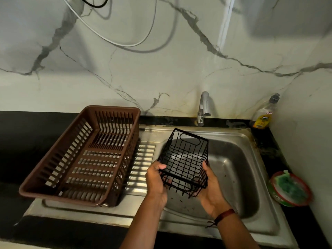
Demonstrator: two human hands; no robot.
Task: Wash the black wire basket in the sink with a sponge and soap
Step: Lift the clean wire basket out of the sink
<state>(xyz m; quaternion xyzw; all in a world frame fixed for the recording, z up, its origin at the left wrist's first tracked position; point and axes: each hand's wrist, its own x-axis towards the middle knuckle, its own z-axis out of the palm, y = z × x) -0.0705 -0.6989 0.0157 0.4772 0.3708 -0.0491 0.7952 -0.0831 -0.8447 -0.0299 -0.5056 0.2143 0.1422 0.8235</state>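
Black worktop point(27, 133) beneath a marble wall, steel sink point(239, 141) set in it. Over the basin the tilted black wire basket point(185, 159) is gripped by the left hand point(156, 182) at 9 o'clock and the right hand point(210, 191) at 3, fingers curled round its wires. The soap bottle point(264, 114) stands at 1 o'clock, its label too blurred to read.

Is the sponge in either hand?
No: the left hand and right hand grip the black wire basket over the sink; the green sponge lies in a dish beside it.
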